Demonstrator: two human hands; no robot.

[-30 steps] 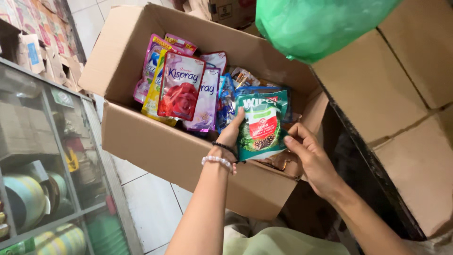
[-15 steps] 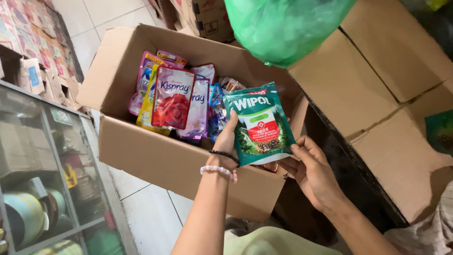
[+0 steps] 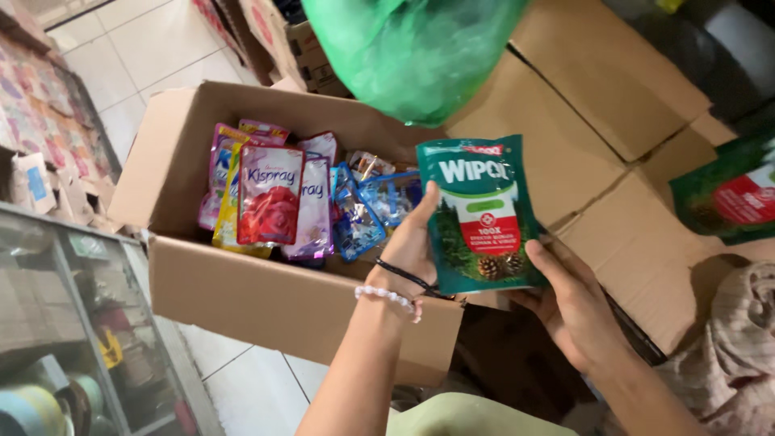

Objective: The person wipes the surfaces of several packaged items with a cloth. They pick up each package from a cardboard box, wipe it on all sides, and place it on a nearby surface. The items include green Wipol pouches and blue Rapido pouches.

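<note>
Both of my hands hold a green refill pouch (image 3: 481, 214) upright above the right end of an open cardboard box (image 3: 266, 295). My left hand (image 3: 412, 242), with a bead bracelet and a dark band at the wrist, grips the pouch's left edge. My right hand (image 3: 569, 303) supports its lower right corner from beneath. Inside the box stand several soft pouches: a red one (image 3: 269, 194), purple ones (image 3: 313, 206) and blue ones (image 3: 363, 214).
A green plastic bag (image 3: 412, 48) hangs above the box. Closed cardboard boxes (image 3: 622, 121) lie to the right, with another green pouch (image 3: 731, 194) at the right edge. A glass display case (image 3: 73, 331) stands at lower left beside a tiled floor (image 3: 129, 56).
The green pouch has been lifted out of the box and raised up and to the right, now held upright in both hands.
</note>
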